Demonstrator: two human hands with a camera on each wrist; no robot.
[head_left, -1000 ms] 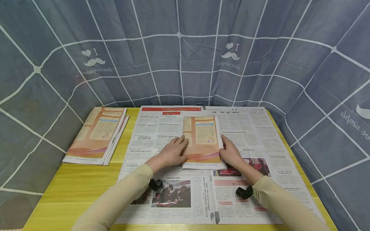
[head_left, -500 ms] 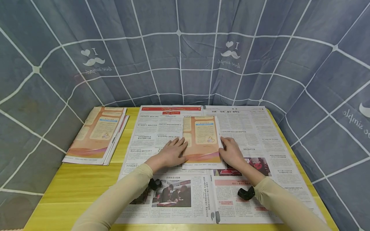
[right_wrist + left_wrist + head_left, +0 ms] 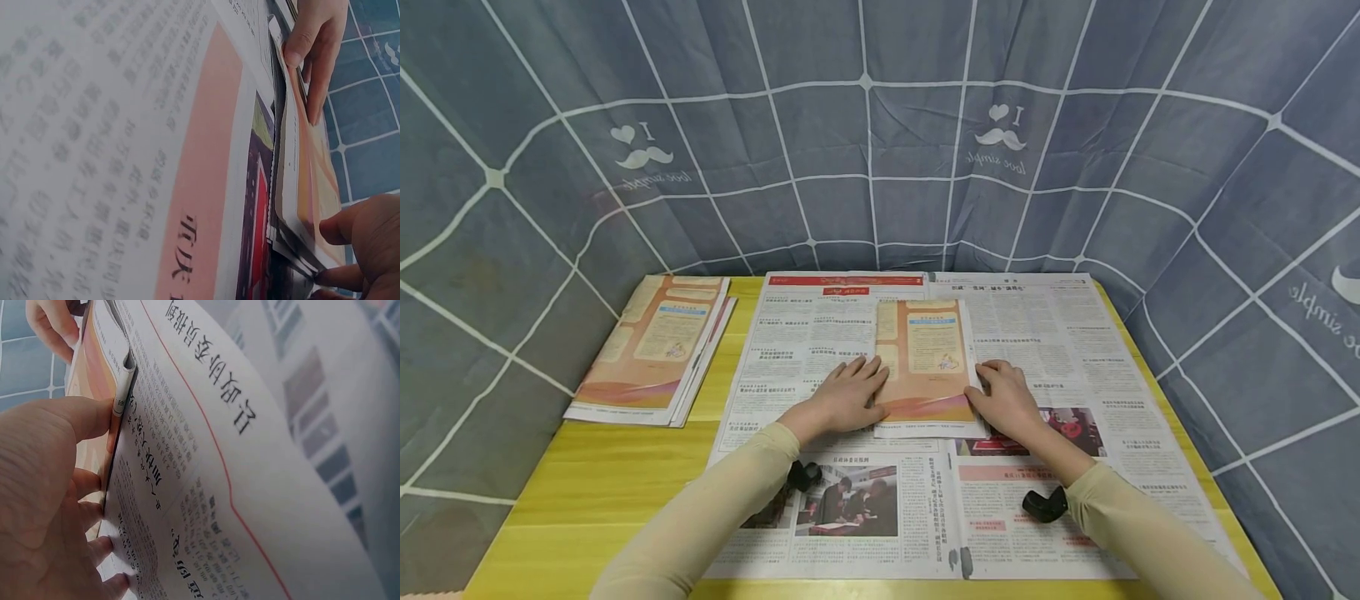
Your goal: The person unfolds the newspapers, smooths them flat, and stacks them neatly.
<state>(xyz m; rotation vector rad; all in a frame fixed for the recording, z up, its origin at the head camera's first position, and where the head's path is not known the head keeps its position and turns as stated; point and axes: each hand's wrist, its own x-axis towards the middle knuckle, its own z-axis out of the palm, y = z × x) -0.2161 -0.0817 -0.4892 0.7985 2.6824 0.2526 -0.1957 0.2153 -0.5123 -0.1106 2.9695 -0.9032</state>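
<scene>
A folded newspaper (image 3: 932, 358) with an orange printed face lies on a larger spread newspaper (image 3: 1037, 321) in the middle of the table. My left hand (image 3: 846, 400) rests along its left edge, fingers spread and fairly straight; in the left wrist view the thumb and fingertips touch that edge. At the right edge, my right hand (image 3: 1006, 402) pinches the layers. The right wrist view has its thumb (image 3: 340, 226) over the orange face and a finger (image 3: 340, 277) against the edge from below. The remaining right fingers are partly out of that view.
A stack of similar folded newspapers (image 3: 643, 350) lies at the left on the yellow table (image 3: 580, 483). A grey curtain (image 3: 910, 150) with white grid lines surrounds the table's back and sides. Black wrist devices (image 3: 1045, 505) sit under both forearms.
My right thumb has shifted slightly left over the folded newspaper's edge, and the right wrist has turned a little outward. The left hand and the papers have stayed in place.
</scene>
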